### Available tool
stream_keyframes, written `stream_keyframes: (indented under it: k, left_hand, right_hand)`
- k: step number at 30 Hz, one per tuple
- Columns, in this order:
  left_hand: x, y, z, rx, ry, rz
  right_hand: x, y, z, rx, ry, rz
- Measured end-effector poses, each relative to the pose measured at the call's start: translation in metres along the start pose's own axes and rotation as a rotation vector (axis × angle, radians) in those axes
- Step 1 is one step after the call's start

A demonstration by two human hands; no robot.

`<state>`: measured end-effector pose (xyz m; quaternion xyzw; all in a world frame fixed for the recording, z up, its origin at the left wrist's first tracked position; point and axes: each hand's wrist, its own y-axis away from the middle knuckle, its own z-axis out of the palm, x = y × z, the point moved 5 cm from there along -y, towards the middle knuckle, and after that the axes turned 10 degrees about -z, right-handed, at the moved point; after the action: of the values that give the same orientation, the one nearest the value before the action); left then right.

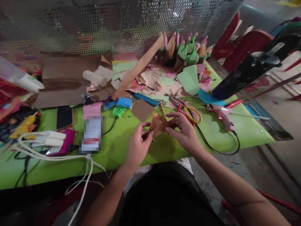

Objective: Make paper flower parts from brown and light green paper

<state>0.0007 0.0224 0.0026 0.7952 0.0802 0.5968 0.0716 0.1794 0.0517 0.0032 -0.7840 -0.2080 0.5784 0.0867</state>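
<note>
A small folded piece of brown paper (158, 123) is pinched between my two hands, just above the front part of the green table (113, 135). My left hand (140, 142) grips its left edge between thumb and fingers. On the other side, my right hand (183, 130) has thumb and fingers closed on its right edge. A thin wooden stick (163, 110) shows behind the paper near my right fingers; whether I touch it I cannot tell. Beyond the paper lie a flat brown paper square (142, 110) and a blue cutter knife (147, 99). Yellow-handled scissors (196, 114) rest beside my right hand.
A pink glue gun (222, 114) with a black cord lies right, near a dark bottle (235, 78). Paper scraps (150, 77) and paper flowers (188, 51) fill the back. Left are a phone (92, 135), white cables (70, 158) and a magenta power strip (68, 141).
</note>
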Motion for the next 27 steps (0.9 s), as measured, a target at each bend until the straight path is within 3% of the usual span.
stream_keyframes:
  k: [3,7,9,12,15,18,20,24,27]
  left_hand:
    - [-0.002,0.007,-0.018,0.095,0.004,0.009]
    - [-0.004,0.015,-0.049,0.283,-0.028,0.031]
    - [-0.007,0.018,-0.058,0.322,-0.048,0.044]
    - [-0.009,0.019,-0.057,0.321,-0.069,0.072]
    - [-0.008,0.017,-0.045,0.250,-0.123,0.093]
    - [-0.004,0.013,-0.029,0.141,-0.201,0.094]
    - [-0.003,0.011,-0.019,0.087,-0.291,0.103]
    - [-0.002,0.005,-0.008,0.102,-0.595,0.192]
    - [-0.004,0.003,-0.003,0.109,-0.781,0.238]
  right_hand:
    - [-0.007,0.003,0.008,-0.144,0.246,-0.125]
    - [-0.023,0.021,0.020,-0.469,0.626,-0.332]
    - [-0.035,0.034,0.019,-0.631,0.677,-0.382]
    - [-0.053,0.046,0.003,-0.778,0.574,-0.363]
    - [-0.056,0.044,-0.014,-0.741,0.495,-0.297]
    - [-0.048,0.041,-0.021,-0.637,0.598,-0.317]
    - [-0.045,0.045,-0.023,-0.654,0.639,-0.332]
    - [-0.058,0.055,-0.030,-0.771,0.538,-0.274]
    - [-0.069,0.046,-0.029,-0.684,0.521,-0.314]
